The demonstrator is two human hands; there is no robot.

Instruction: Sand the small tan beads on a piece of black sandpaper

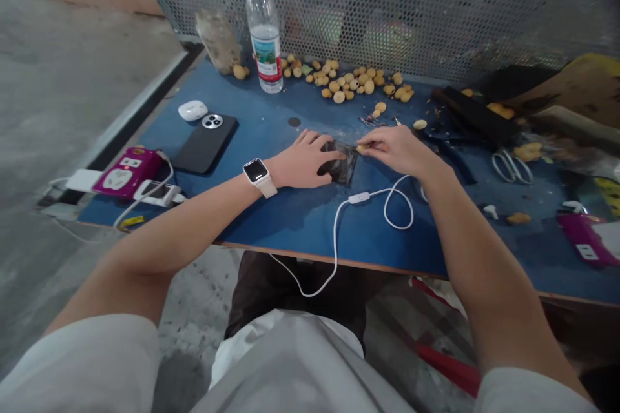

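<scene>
A dark plastic sheet (340, 164) lies near the middle of the blue table (310, 226), closer to the front edge than the far edge. The left hand (303, 161) is open, laid palm-down with its fingers over the sheet's left side, so the sheet is pinned against the table. The right hand (393, 150) is closed in a tight pinch on a small tan fruit (361, 149) at the sheet's right side. This split suits fine work: one hand is kept flat for steadiness, while the other is kept low. Loose fruit (346, 80) is spread along the far edge, beside a water bottle (264, 26). A white cable (372, 197) lies just in front of the sheet, and scissors (512, 168) lie toward the right edge.
</scene>
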